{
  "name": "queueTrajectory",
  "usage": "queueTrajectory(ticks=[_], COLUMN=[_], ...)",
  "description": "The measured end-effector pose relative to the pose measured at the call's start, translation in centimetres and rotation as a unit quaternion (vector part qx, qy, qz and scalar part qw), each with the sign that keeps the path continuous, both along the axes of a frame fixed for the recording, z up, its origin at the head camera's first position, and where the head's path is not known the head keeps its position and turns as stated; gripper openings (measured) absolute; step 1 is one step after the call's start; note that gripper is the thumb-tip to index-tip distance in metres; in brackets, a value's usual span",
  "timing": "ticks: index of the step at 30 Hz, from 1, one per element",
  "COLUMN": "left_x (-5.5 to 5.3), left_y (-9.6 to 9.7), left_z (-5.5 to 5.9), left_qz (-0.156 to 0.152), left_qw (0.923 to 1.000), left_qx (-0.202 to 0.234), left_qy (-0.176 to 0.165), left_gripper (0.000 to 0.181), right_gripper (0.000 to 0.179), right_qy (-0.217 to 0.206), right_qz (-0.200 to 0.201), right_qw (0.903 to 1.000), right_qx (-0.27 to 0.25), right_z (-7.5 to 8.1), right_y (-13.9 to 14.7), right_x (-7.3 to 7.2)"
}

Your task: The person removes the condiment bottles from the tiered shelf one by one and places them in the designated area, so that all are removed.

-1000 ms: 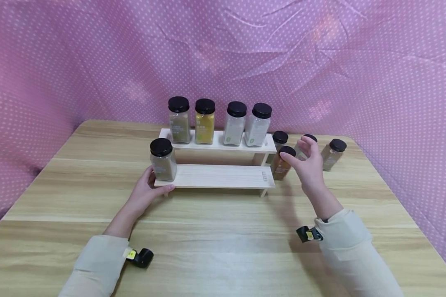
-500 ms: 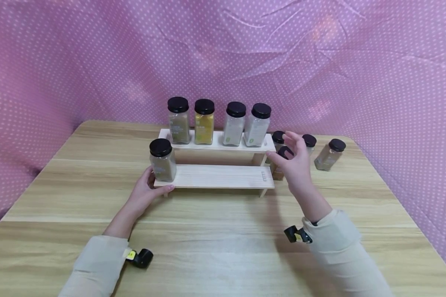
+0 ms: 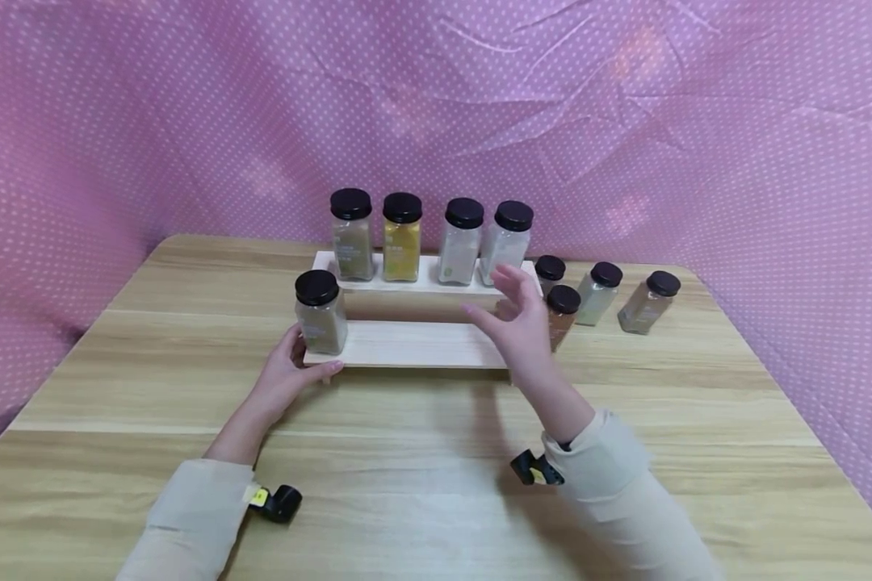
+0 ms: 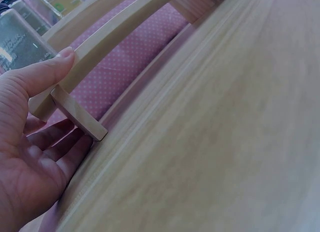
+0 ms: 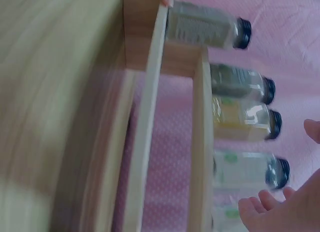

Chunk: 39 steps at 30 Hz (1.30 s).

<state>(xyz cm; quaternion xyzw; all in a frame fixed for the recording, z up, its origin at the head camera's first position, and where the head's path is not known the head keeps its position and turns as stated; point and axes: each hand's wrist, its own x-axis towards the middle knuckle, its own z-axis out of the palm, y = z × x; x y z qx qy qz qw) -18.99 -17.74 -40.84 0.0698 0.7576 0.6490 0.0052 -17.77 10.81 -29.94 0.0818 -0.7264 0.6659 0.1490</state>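
Wooden rack point(image 3: 429, 276) gripped by the left hand point(image 3: 285, 380), the spread, empty right hand point(image 3: 521, 327) has swung from the loose jars point(image 3: 596, 300), adding none to the lower shelf point(image 3: 414, 344).

Through my head view I see a creased pink cloth point(image 3: 436, 105) with pale dots, hanging behind and beside the light, wood-grained counter point(image 3: 378, 492).

The left arm point(image 3: 196, 508) and the right arm point(image 3: 610, 480) reach forward, leaning inward. The left hand point(image 3: 282, 381) grips, its thumb laid opposite to the fingers. The right hand point(image 3: 521, 332) is raised, its fingers slightly bent and its thumb spread apart from them.
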Motion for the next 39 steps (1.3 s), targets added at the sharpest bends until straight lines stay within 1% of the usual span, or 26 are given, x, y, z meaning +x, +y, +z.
queueTrajectory(ticks=[2, 5, 9, 13, 17, 24, 28, 31, 34, 39], left_x=[0.0, 0.1, 0.1, 0.0, 0.0, 0.1, 0.1, 0.1, 0.2, 0.2], left_y=[0.0, 0.1, 0.0, 0.0, 0.0, 0.0, 0.0, 0.0, 0.0, -0.1], left_z=[0.1, 0.1, 0.1, 0.2, 0.2, 0.1, 0.1, 0.1, 0.1, 0.2], left_qz=[-0.002, -0.001, 0.001, 0.003, 0.005, -0.004, -0.004, -0.007, -0.01, -0.011], left_qw=[1.0, 1.0, 1.0, 1.0, 0.9999, 1.0, 1.0, 0.9999, 0.9999, 0.9998], left_qx=[0.004, 0.005, 0.0, -0.007, -0.011, 0.004, 0.004, 0.007, 0.011, 0.009], left_qy=[0.001, 0.001, -0.002, -0.002, 0.001, 0.005, 0.006, 0.007, 0.009, 0.015], left_gripper=[0.081, 0.081, 0.082, 0.082, 0.082, 0.08, 0.08, 0.079, 0.078, 0.078], right_gripper=[0.062, 0.063, 0.061, 0.061, 0.061, 0.061, 0.063, 0.066, 0.068, 0.069], right_qy=[0.004, 0.018, 0.024, 0.017, 0.001, -0.019, -0.03, -0.038, -0.04, -0.033], right_qz=[0.008, 0.029, 0.052, 0.071, 0.087, 0.112, 0.118, 0.115, 0.114, 0.106], right_qw=[0.9999, 0.9992, 0.9983, 0.9973, 0.9961, 0.9931, 0.9914, 0.9901, 0.9891, 0.9891], right_qx=[0.014, 0.021, 0.011, 0.003, 0.015, 0.032, 0.047, 0.071, 0.084, 0.096], right_z=[-0.3, -0.9, -1.4, -1.9, -2.2, -2.7, -3.1, -3.5, -4.0, -4.2], right_y=[-0.8, -2.1, -3.7, -5.3, -6.7, -9.0, -10.5, -11.4, -12.1, -13.1], right_x=[-0.1, -0.2, -0.4, -0.3, -0.2, -0.3, -0.4, -0.4, -0.5, -0.5])
